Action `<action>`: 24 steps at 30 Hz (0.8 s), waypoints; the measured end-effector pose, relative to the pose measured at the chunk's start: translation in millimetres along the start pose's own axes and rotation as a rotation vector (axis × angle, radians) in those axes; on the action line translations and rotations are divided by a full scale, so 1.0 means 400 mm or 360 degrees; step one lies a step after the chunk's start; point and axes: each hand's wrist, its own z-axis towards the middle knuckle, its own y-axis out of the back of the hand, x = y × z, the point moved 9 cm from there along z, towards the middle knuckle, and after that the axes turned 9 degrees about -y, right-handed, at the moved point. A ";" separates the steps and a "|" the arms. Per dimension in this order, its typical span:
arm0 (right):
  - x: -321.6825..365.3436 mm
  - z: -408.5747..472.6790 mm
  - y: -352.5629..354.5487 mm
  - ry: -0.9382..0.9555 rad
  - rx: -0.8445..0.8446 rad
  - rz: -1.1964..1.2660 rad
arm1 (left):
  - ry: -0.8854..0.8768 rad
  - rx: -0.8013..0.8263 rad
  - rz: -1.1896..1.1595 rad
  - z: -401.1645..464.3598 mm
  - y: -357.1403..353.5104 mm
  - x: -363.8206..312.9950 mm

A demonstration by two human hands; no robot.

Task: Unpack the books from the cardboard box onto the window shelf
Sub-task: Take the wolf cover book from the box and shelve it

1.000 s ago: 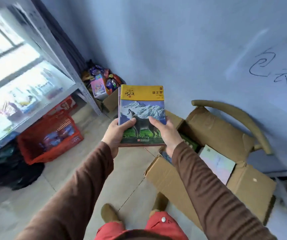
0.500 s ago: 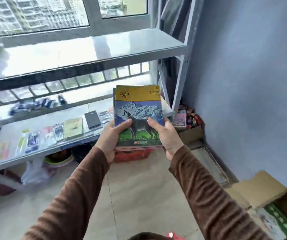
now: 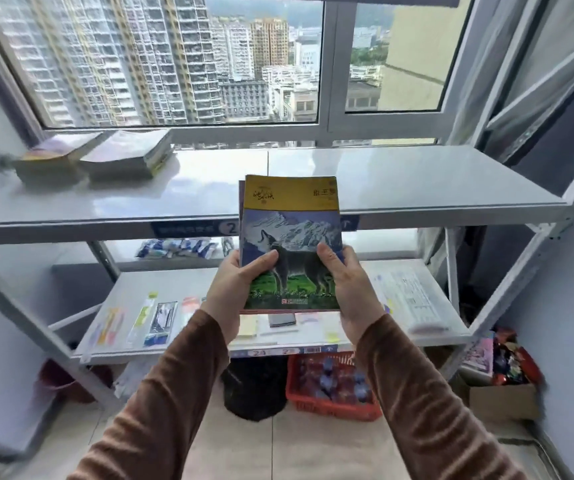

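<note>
Two hands hold a small stack of books (image 3: 290,244) out in front of the person, the top cover showing a wolf below a yellow band. The left hand (image 3: 235,285) grips the stack's lower left edge, thumb curled over the cover; the right hand (image 3: 349,284) grips the lower right edge the same way. The stack's long axis points away from the person, toward the window. The top shelf (image 3: 417,181) lies just beyond and slightly below the stack's far end (bare white surface straight ahead). Two piles (image 3: 98,161) of books already sit on the shelf's far left, well apart from the held stack. Both hands are equally near the shelf.
</note>
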 end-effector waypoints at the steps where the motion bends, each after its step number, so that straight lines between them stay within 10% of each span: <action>1: 0.009 0.050 -0.036 -0.0003 0.0030 0.0007 | -0.0009 -0.0031 0.0013 0.042 0.028 -0.018; 11: 0.074 0.403 -0.386 0.0089 0.0373 -0.0072 | -0.0148 -0.0292 0.0095 0.349 0.321 -0.153; 24: 0.162 0.672 -0.632 0.0462 0.0342 -0.0113 | -0.0627 0.0225 0.0560 0.734 0.536 -0.284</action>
